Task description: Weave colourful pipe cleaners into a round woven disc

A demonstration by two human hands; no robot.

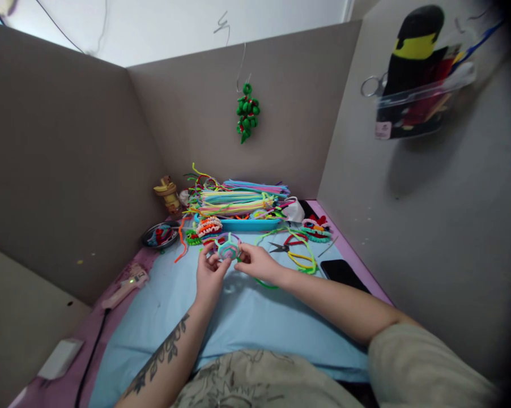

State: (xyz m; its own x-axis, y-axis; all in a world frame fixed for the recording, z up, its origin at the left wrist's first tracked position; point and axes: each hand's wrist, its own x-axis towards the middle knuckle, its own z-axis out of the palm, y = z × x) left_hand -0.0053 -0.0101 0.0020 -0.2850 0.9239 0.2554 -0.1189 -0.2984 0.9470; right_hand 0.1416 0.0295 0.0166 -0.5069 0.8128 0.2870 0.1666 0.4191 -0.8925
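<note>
Between my two hands, above the blue cloth, is a small round pipe cleaner piece in mint, pink and purple, with a spiral centre and loops around it. My left hand grips its left and lower side, thumb in front. My right hand pinches its right edge between thumb and fingers. Just behind it sits an orange, white and red ruffled pipe cleaner piece. To the right of my right hand lie yellow-handled scissors, open, among loose green pipe cleaners.
Bundled pipe cleaners fill a blue tray at the back. A metal bowl and a pink glue gun stand left. A phone lies right. Grey partitions enclose the table; a tool pouch hangs right.
</note>
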